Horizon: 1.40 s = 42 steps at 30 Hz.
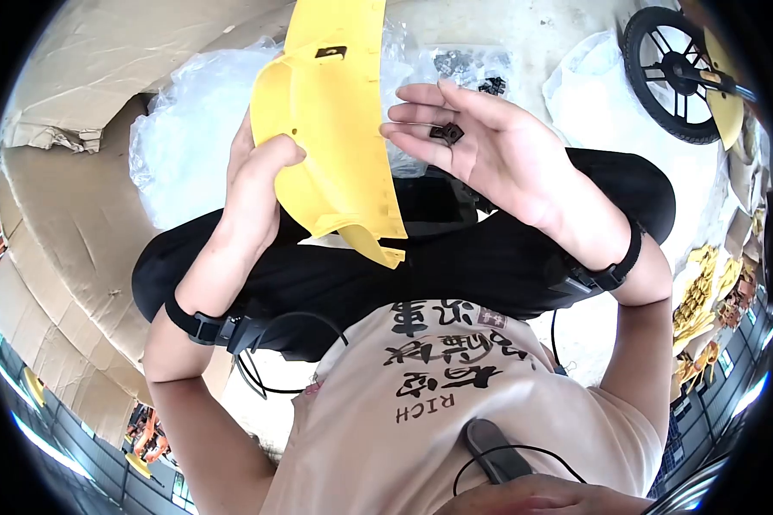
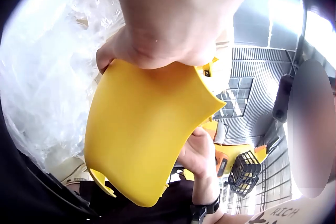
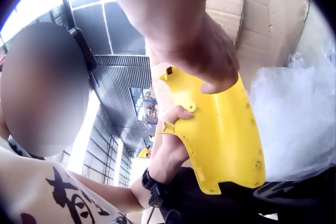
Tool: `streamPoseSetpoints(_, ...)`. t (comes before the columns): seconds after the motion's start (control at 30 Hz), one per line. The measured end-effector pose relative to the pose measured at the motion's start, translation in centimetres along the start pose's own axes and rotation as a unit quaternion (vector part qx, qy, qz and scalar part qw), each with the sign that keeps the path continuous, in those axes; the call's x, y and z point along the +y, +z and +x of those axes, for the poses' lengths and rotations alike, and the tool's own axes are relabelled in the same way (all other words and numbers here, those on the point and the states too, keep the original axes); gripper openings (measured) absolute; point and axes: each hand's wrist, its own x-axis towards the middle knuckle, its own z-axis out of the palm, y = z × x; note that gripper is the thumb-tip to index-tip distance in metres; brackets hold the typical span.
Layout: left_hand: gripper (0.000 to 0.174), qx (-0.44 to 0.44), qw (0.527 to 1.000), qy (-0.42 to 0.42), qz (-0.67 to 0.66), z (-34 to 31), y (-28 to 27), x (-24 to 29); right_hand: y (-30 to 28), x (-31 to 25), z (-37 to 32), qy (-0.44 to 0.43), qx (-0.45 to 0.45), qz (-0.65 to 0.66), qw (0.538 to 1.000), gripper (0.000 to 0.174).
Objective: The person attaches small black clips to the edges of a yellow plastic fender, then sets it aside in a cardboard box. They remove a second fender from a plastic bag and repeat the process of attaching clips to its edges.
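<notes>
A curved yellow plastic panel (image 1: 339, 163) stands in front of the lap, its hollow inner side toward the head camera. My left hand (image 1: 256, 184) grips its left edge, with the thumb lying on the inner face near a small hole. A dark clip (image 1: 331, 53) shows in a slot high on the panel. To the right of the panel, my right hand (image 1: 511, 159) is turned palm up with its fingers extended. Small black clips (image 1: 447, 133) lie on it at the base of the fingers. The left wrist view shows the panel's smooth outer face (image 2: 142, 124).
Clear plastic wrapping (image 1: 189, 129) and cardboard (image 1: 69, 249) spread to the left. Beyond the right hand lie a clear bag (image 1: 455, 62) of small dark parts and several loose black pieces (image 1: 493, 86). A spoked wheel with a black tyre (image 1: 632, 64) is at the far right.
</notes>
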Motion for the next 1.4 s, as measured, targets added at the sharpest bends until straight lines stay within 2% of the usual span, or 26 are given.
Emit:
streamPoseSetpoints(0.1, 0.075, -0.005, 1.0, -0.008, -0.007, -0.1, -0.2, 0.4, -0.6, 0.0, 0.3, 0.005, -0.005, 0.022, 1.0, 0.035)
streamPoseSetpoints(0.17, 0.077, -0.005, 1.0, -0.01, -0.007, -0.1, -0.3, 0.3, -0.9, 0.1, 0.6, 0.003, 0.004, 0.002, 1.0, 0.035)
streamPoseSetpoints(0.23, 0.08, -0.013, 0.999, 0.038, 0.012, 0.1, -0.2, 0.3, -1.0, 0.1, 0.7, -0.001, 0.013, -0.018, 1.0, 0.035)
streamPoseSetpoints(0.33, 0.082, -0.026, 0.998, 0.063, 0.017, 0.3, -0.1, 0.5, -0.9, 0.2, 0.5, 0.01, 0.015, -0.019, 1.0, 0.034)
streamPoseSetpoints(0.4, 0.081, -0.022, 0.998, 0.053, 0.013, 0.4, -0.4, 0.3, -0.7, 0.0, 0.3, -0.002, -0.05, -0.056, 0.997, 0.034)
streamPoseSetpoints(0.43, 0.081, -0.018, 0.999, 0.043, 0.01, 0.3, -0.6, 0.2, -0.6, 0.0, 0.3, 0.0, -0.052, -0.057, 0.997, 0.034)
streamPoseSetpoints(0.5, 0.08, -0.014, 0.999, 0.044, 0.013, 0.5, -0.7, 0.2, -0.6, -0.2, 0.2, -0.016, -0.123, -0.128, 0.984, 0.04)
streamPoseSetpoints(0.7, 0.078, -0.013, 0.999, 0.048, 0.008, 0.3, -0.6, 0.4, -0.4, -0.2, 0.0, -0.044, -0.169, -0.169, 0.97, 0.035)
streamPoseSetpoints(0.87, 0.071, -0.021, 0.999, 0.024, -0.003, 0.0, -0.5, 0.7, -0.8, 0.2, 0.1, -0.057, -0.167, -0.162, 0.971, 0.035)
streamPoseSetpoints(0.93, 0.065, -0.033, 0.998, -0.019, -0.045, -0.2, -0.3, 0.9, -0.8, 0.4, 0.1, -0.065, -0.166, -0.163, 0.97, 0.035)
streamPoseSetpoints(1.0, 0.063, -0.051, 0.996, -0.038, -0.064, -0.3, -0.4, 0.8, -0.4, 0.6, 0.0, -0.07, -0.112, -0.204, 0.97, 0.034)
streamPoseSetpoints(1.03, 0.061, -0.071, 0.992, -0.058, -0.085, -0.4, -0.4, 0.7, -0.2, 0.6, 0.0, -0.07, -0.113, -0.201, 0.971, 0.034)
streamPoseSetpoints(1.13, 0.062, -0.115, 0.99, -0.05, -0.07, -0.5, 0.1, 0.6, 0.1, 0.5, -0.2, -0.049, -0.1, -0.223, 0.968, 0.031)
streamPoseSetpoints(1.23, 0.065, -0.118, 0.991, -0.046, -0.046, -0.5, 0.4, 0.1, 0.4, 0.4, -0.4, -0.019, -0.094, -0.232, 0.968, 0.03)
streamPoseSetpoints(1.3, 0.067, -0.138, 0.988, -0.051, -0.041, -0.6, 0.6, 0.3, 0.7, 0.8, -0.5, -0.007, -0.064, -0.235, 0.97, 0.023)
streamPoseSetpoints(1.4, 0.07, -0.16, 0.985, -0.052, -0.026, -0.8, 0.7, 0.2, 0.3, 1.6, -0.2, -0.032, -0.044, -0.237, 0.97, 0.021)
